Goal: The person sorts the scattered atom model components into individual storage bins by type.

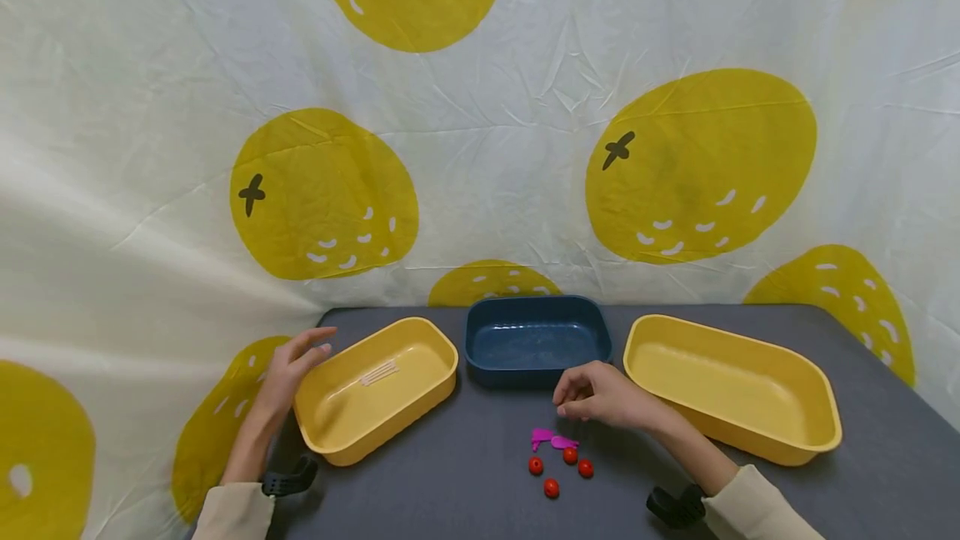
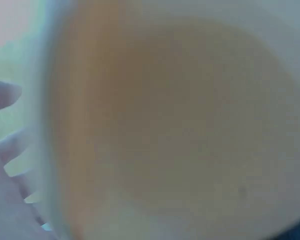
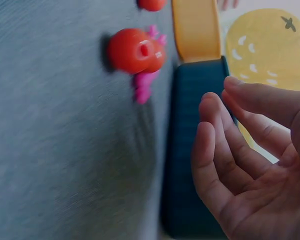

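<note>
My left hand (image 1: 289, 372) is at the left end of the left yellow tray (image 1: 321, 438), fingers loosely bent and holding nothing. Whether it touches the rim I cannot tell; a blurred surface fills most of the left wrist view. Several thin pale sticks (image 1: 379, 372) lie in that tray. In front of the dark blue tray (image 1: 538, 377), my right hand (image 1: 607, 394) hovers with relaxed, bent fingers and nothing between them. Just nearer to me lie small magenta plastic pieces (image 1: 564, 442). Close by them are several red balls (image 1: 551, 487), one with a visible hole.
A second yellow tray (image 1: 731, 386) stands at the right, beside my right forearm. The three trays sit along the back of the dark grey table (image 1: 450, 490). Behind them hangs a white cloth (image 1: 495, 190) with large yellow fruit prints.
</note>
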### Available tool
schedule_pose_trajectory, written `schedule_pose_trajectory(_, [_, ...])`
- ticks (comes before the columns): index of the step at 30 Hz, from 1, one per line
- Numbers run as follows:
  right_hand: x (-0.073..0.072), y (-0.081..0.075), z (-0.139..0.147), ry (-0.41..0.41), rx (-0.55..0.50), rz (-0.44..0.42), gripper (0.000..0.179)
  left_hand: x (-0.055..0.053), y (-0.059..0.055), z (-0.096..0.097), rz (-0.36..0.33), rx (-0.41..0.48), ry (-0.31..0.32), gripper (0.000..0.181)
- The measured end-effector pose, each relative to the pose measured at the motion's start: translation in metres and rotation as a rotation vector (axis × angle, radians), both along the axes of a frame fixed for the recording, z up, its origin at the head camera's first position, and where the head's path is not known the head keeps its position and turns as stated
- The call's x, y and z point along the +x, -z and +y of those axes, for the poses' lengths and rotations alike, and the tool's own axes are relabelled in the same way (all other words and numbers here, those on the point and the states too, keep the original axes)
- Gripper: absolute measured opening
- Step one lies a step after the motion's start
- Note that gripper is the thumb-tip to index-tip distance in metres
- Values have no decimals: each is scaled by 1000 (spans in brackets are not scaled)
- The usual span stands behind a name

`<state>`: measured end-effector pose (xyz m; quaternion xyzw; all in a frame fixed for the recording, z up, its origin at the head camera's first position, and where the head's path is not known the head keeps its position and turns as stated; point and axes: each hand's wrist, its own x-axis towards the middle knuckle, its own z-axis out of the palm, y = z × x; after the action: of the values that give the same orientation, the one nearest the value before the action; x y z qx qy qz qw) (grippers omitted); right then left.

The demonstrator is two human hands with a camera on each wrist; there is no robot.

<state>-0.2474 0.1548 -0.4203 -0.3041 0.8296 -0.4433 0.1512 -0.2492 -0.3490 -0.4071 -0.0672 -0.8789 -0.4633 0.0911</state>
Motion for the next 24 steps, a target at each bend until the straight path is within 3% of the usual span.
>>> schedule_pose_trajectory(6, [0,12,9,1,15,-28,11,13,-27,38,164,-44,-23,35])
schedule_pose_trajectory(10, [-1,20,11,-1,28,-31,10,19,-40,65,172,38,109,34])
schedule_pose_trajectory(14, [-1,26,11,-2,26,-41,10,25,-46,88,75,143,263,37])
schedule_pose_trajectory(17, [0,29,10,0,23,-40,10,31,-48,105,-39,214,336,41])
schedule_pose_trajectory(22, [1,31,9,5,22,-23,9,38,-46,138,-267,300,388,49])
schedule_pose_trajectory(24, [1,32,8,5,20,-22,9,40,-42,150,-345,338,378,53])
